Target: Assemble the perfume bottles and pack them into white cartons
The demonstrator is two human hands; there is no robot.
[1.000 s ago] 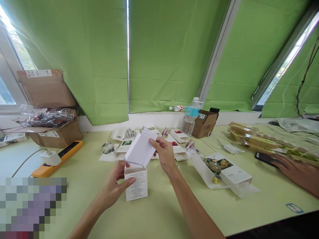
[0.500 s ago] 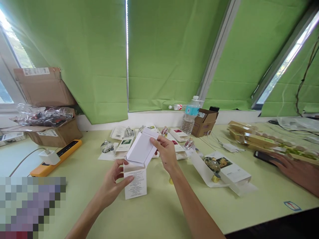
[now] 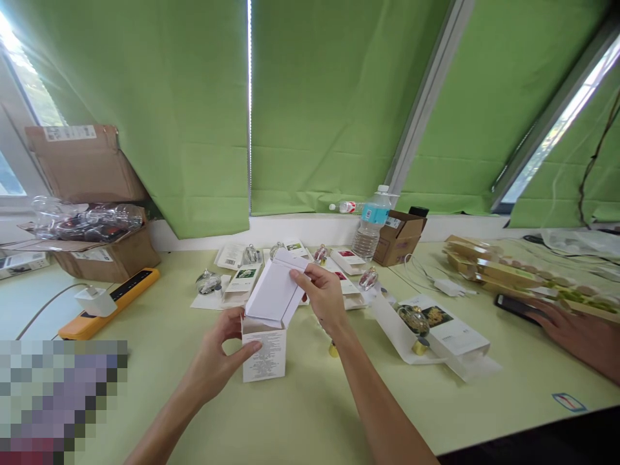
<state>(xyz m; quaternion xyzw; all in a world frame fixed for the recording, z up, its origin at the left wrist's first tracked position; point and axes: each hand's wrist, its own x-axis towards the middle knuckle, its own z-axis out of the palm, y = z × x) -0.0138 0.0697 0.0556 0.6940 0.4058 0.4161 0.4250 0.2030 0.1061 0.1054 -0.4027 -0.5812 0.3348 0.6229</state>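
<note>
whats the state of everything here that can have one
white carton, top open
carton flap, raised
left hand, holding carton, thumb on front
right hand, pinching flap
water bottle, upright, capped
large cardboard box, flaps open
small cardboard box, flaps open
co-worker's hand, resting on phone

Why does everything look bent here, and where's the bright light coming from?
In the head view, wide-angle distortion slants the green blinds; daylight glares through the window at upper left; a pixelated patch covers the lower left.
</note>
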